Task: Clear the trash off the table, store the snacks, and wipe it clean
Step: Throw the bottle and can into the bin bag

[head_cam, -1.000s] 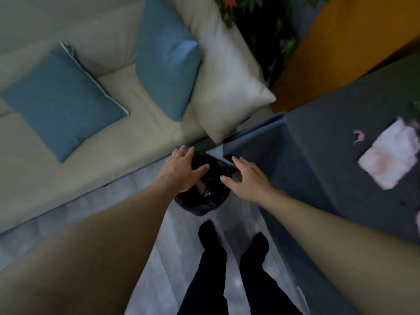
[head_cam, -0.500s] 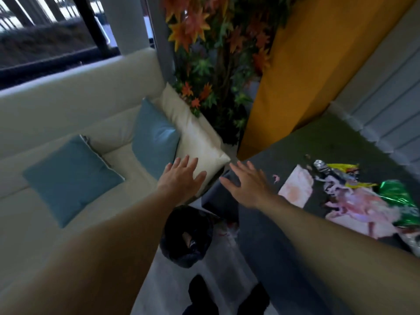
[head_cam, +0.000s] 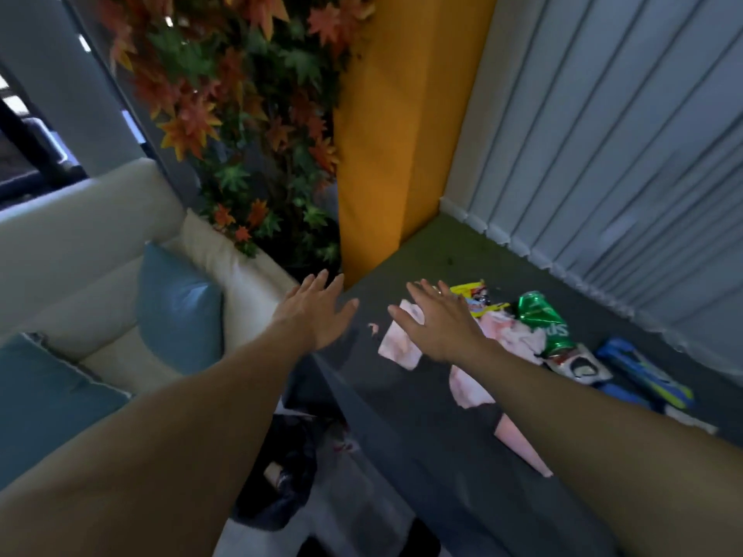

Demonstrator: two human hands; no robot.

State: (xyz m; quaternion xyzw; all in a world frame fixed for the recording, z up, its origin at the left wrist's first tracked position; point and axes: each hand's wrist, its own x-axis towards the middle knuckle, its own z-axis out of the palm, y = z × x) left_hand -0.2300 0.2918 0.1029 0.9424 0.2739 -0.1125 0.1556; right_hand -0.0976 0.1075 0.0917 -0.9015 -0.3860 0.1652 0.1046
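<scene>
Head view, the only angle there is. The right hand (head_cam: 438, 327) covers part of the trash pile, so how the pink crumpled paper (head_cam: 398, 349) joins up underneath it is anyone's guess. Just right of that hand sits a crushed green package (head_cam: 544, 323); its lettering is cut off by the folds, and can or bag is hard to call. A yellow wrapper (head_cam: 468, 289) pokes out past the right fingertips, its print too blurry to read. Further right lie a white packet (head_cam: 579, 367) and a blue packet (head_cam: 643, 367), both smeared.

Below the left forearm, on the floor by the surface's (head_cam: 422, 456) edge, stands a bin lined with a black bag (head_cam: 281, 488). Something pale (head_cam: 273, 472) lies inside, but the rest is too dark to make out.

Both hands are wide open, fingers straight and spread, holding nothing. The left hand (head_cam: 317, 315) hangs around the near corner of the surface, with nothing under its fingers. The right hand is over the pink paper; whether it actually touches it can't be told from here. So all the trash and snacks sit on the surface, under and to the right of the right hand.

Left of the left hand there's a cream sofa (head_cam: 80, 235) with a blue cushion (head_cam: 181, 307), and beyond the hands a plant with orange and green leaves (head_cam: 241, 114).
</scene>
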